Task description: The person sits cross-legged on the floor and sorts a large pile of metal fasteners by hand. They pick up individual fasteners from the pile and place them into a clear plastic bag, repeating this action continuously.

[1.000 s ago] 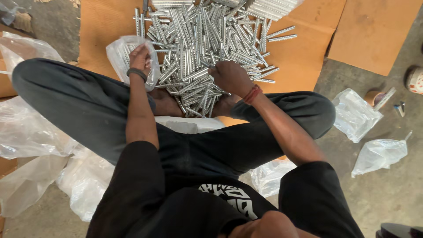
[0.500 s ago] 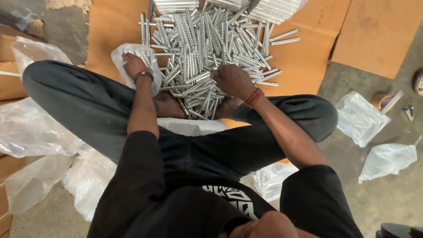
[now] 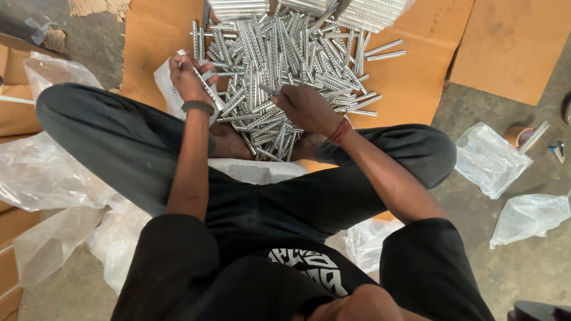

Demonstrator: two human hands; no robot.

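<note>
I sit cross-legged on the floor over a heap of short ridged metal rods (image 3: 285,53) spread on brown cardboard (image 3: 410,77). My left hand (image 3: 187,77) grips a clear plastic bag (image 3: 166,83) at the left edge of the heap, with a rod lying against its fingers. My right hand (image 3: 306,107) is closed on one or more rods (image 3: 267,92) picked from the middle of the heap. A dark band sits on my left wrist and a red thread on my right.
Crumpled clear plastic bags (image 3: 41,172) lie at my left, more bags (image 3: 491,160) on the concrete at my right. A tape roll (image 3: 523,137) and small clip lie at the far right. Stacked rod bundles (image 3: 369,12) sit at the top edge.
My right hand has lifted from the near edge of the heap toward its middle and closed on rods. The left hand stays on the bag.
</note>
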